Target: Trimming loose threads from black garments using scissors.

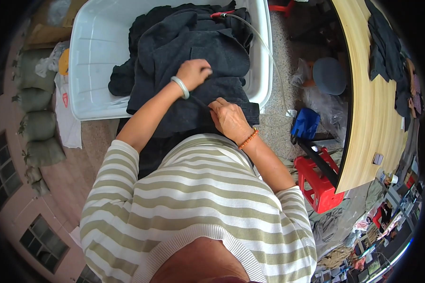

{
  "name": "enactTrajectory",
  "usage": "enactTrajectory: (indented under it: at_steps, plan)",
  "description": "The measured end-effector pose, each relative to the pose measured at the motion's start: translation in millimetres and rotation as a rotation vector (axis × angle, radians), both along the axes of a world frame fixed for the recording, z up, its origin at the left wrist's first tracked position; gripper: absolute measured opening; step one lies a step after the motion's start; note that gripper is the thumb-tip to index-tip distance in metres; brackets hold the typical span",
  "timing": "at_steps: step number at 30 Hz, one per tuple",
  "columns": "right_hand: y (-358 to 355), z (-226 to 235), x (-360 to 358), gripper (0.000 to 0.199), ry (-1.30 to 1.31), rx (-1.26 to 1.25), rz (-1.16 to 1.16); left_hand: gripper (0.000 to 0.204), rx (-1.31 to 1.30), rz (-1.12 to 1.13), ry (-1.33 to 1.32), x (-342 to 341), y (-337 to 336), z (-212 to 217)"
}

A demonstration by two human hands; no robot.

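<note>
A dark charcoal garment (174, 61) with a stitched pocket lies over a heap of dark cloth in a white plastic tub (98, 70). Its near edge drapes over the tub's rim toward my body. My left hand (193, 75), with a pale bangle at the wrist, is over the middle of the garment. Its fingers are curled in and slightly blurred, so what they hold, if anything, is hidden. Lower and to the right, my right hand (229, 119), wearing an orange bead bracelet, pinches the garment's cloth near its front edge.
A red-tipped tool (220, 15) on a clear hose (273, 59) rests on the heap's far right. To the right stand a wooden table (375, 113) with dark clothing, a red stool (317, 181), a grey round seat (329, 75) and a blue bag (305, 123). Stuffed green sacks (38, 125) line the left.
</note>
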State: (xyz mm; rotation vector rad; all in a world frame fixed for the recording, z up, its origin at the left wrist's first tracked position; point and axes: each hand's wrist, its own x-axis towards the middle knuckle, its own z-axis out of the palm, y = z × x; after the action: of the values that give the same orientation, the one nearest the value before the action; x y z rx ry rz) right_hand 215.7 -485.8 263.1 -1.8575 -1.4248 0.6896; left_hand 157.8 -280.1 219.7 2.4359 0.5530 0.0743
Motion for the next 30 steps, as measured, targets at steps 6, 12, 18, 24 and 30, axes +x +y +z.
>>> enactTrajectory:
  at_steps: [6, 12, 18, 24, 30]
  plan:
    - [8.8, 12.1, 17.3, 0.013, 0.037, 0.192, -0.128, 0.017, -1.142, 0.333, -0.034, -0.2, 20.7, 24.8]
    - [26.1, 9.4, 27.6, 0.013, 0.002, 0.200, -0.137, 0.014, -1.225, 0.289, 0.006, -14.5, -4.3, 34.7]
    - [27.3, 14.1, 25.0, 0.017, 0.055, 0.239, -0.117, 0.007, -0.936, 0.258, 0.038, -23.3, -9.6, 20.0]
    - [24.7, 18.9, 17.8, 0.031, 0.035, 0.149, -0.217, 0.008, -0.959, 0.287, 0.076, -21.4, -24.7, 17.6]
    - [23.6, 18.0, 17.7, 0.034, -0.136, 0.088, -0.186, 0.013, -1.021, 0.305, 0.062, -21.9, -26.1, 27.5]
